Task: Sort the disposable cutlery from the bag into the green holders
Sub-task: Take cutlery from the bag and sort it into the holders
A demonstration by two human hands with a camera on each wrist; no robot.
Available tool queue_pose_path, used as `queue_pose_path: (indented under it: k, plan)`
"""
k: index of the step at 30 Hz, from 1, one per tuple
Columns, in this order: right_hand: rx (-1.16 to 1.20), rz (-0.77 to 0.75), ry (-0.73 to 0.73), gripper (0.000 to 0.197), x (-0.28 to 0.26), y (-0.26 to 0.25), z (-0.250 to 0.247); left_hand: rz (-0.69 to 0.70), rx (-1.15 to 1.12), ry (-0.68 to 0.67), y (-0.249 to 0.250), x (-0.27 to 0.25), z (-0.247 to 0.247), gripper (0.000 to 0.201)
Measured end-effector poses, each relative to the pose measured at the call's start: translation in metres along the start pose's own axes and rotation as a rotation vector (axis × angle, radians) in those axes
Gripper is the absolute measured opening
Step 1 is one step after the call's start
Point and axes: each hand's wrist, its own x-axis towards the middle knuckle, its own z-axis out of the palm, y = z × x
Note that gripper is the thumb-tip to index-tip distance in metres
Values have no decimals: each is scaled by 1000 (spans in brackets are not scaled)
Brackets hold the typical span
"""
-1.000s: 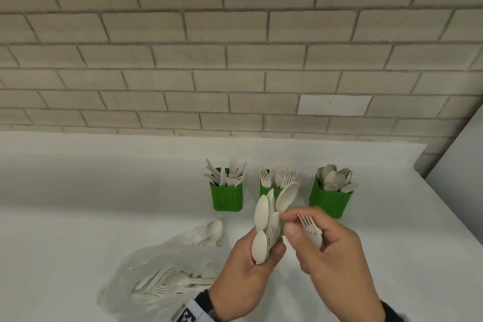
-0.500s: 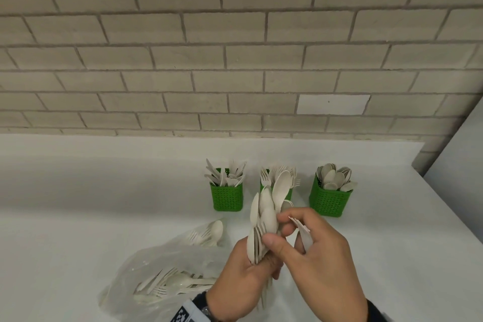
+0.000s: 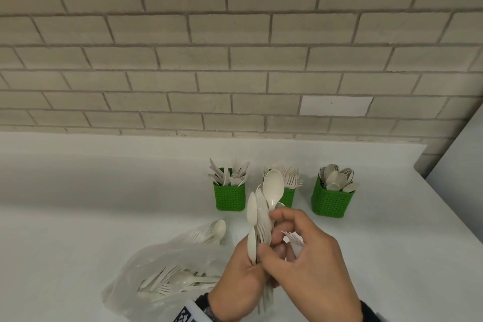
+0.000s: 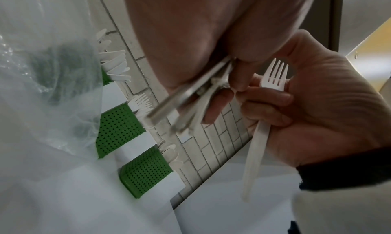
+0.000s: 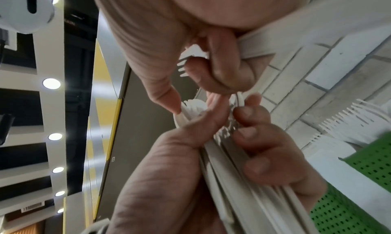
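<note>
At lower centre of the head view, the left hand grasps a bunch of white spoons and forks upright, the right hand clasps one fork while pinching that bunch, above the bag, three green holders behind

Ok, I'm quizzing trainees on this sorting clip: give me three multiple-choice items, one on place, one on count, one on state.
1. Where does the spoon holder stand in the row?
A left end
B middle
C right end

2. How many green holders are there?
A two
B three
C four

3. What does the right hand hold in its palm?
A a fork
B a knife
C nothing

Key: C, spoon bowls fill the right-end holder; B, three stand by the wall; A, tines show in the left wrist view.
</note>
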Motion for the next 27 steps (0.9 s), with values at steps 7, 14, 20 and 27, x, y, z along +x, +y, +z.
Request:
queue_pose_path:
  k: [7, 14, 20, 27]
  plan:
    - [199, -109, 58, 5, 15, -1, -2, -96, -73, -4, -5, 4, -13, 27]
    - [289, -243, 196, 22, 60, -6, -14, -151, -167, 1, -8, 8, -19, 67]
    - [656, -135, 237, 30, 112, -28, -44, -116, -129, 224, -6, 15, -33, 33]
    - [604, 12, 330, 19, 190, 15, -36, -30, -164, 359, 5, 9, -59, 35]
